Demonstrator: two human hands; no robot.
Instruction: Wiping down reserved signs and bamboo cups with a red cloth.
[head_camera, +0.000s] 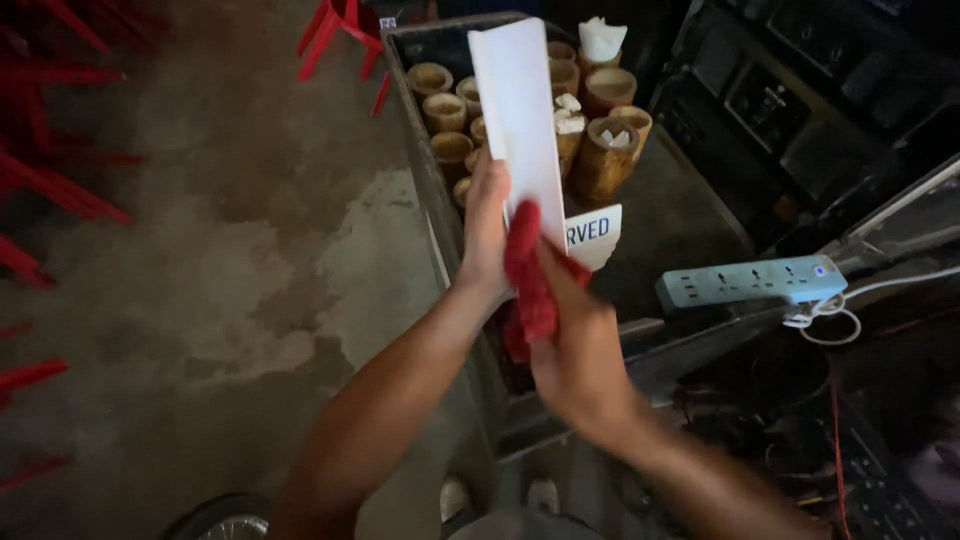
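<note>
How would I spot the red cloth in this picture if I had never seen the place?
Start at the long metal cart that carries the wooden cups. In front of it the left hand holds up a flat white card. The red cloth is bunched in the right hand against the card's lower edge; it is the only soft, crumpled red thing, unlike the stiff red chair legs on the floor.

A dark metal cart (425, 190) carries clustered bamboo cups (605, 150) — and a small white sign (592, 235).
</note>
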